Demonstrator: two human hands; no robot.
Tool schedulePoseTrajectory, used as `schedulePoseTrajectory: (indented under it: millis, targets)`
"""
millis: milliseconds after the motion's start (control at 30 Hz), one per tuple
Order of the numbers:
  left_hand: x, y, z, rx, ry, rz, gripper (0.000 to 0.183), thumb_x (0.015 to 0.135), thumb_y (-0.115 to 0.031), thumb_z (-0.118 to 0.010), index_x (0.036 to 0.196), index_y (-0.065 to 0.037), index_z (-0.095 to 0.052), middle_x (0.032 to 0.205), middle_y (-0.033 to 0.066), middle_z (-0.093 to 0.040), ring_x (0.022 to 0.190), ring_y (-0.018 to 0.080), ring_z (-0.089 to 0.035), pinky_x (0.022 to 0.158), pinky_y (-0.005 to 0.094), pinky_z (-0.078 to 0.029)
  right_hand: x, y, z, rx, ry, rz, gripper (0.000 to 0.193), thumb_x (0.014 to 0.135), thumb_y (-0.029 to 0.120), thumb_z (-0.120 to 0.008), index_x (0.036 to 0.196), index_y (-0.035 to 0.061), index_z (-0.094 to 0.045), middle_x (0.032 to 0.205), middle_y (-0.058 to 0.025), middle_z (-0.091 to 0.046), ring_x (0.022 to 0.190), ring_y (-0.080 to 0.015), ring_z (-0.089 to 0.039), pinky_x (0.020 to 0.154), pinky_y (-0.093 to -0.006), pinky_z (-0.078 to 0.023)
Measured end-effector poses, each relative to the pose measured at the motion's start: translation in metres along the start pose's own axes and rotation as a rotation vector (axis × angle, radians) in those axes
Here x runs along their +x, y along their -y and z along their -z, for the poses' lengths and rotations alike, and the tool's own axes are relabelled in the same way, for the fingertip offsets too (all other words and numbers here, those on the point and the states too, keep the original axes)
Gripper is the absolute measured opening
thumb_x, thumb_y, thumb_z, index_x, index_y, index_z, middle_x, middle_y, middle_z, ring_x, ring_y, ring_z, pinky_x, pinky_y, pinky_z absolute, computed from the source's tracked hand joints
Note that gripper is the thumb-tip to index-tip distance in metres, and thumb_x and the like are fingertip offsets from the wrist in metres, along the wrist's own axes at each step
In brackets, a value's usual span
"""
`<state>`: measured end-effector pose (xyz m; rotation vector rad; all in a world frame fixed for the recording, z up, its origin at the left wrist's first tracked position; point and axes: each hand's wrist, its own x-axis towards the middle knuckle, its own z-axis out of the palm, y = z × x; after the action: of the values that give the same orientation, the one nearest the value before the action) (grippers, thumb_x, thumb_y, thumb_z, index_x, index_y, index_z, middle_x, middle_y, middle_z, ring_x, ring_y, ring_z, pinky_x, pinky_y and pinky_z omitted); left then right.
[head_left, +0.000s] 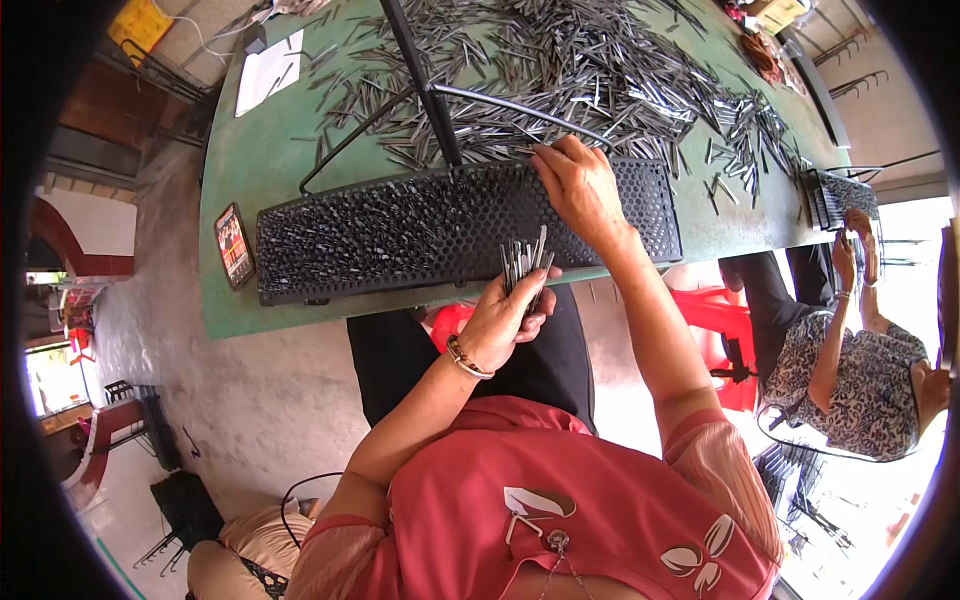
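A long black perforated rack (646, 200) lies along the near edge of the green table. Thin dark metal pieces (350, 228) stand packed in its holes from the left end to about the middle. Toward the right the holes show bare. My left hand (512, 312), just in front of the rack, is closed around a bundle of slim metal strips (520, 262) that point upward. Over the rack's far side, right of the middle, my right hand (583, 190) has its fingers pinched together and bent down. Whatever sits between those fingertips is hidden.
A large heap of loose metal strips (590, 75) covers the green table (228, 305) behind the rack. Black rods (425, 90) rise from the rack. A phone-like item (233, 247) lies by its left end. A co-worker (850, 370) sits at right beside another rack (845, 200).
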<state>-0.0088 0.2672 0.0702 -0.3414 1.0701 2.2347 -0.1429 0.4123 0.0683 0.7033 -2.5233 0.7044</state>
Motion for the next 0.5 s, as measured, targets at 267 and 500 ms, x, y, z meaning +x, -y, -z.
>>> schedulePoseTrajectory:
  millis: [267, 500]
  targets:
    - [0.004, -0.003, -0.001, -0.035, -0.011, -0.037, 0.029, 0.095, -0.029, -0.051, 0.111, -0.006, -0.055, 0.073, 0.0001, -0.053, 0.053, 0.0032, -0.038, 0.043, 0.0171, -0.028, -0.007, 0.0, 0.003, 0.058, -0.012, -0.017, 0.022, 0.085, 0.016, -0.063, 0.1, 0.0011, -0.065, 0.083, -0.0107, -0.059, 0.076, -0.027, -0.059, 0.07, -0.0355, -0.046]
    - [0.005, -0.008, -0.003, -0.017, 0.007, -0.092, 0.029, 0.095, -0.03, -0.052, 0.11, -0.005, -0.055, 0.074, -0.0011, -0.052, 0.054, 0.0032, -0.04, 0.043, 0.0174, -0.03, -0.028, 0.02, 0.036, 0.897, 0.368, -0.472, 0.027, 0.085, 0.023, -0.068, 0.092, -0.0028, -0.068, 0.075, -0.0057, -0.065, 0.069, -0.0094, -0.057, 0.061, -0.0262, -0.047]
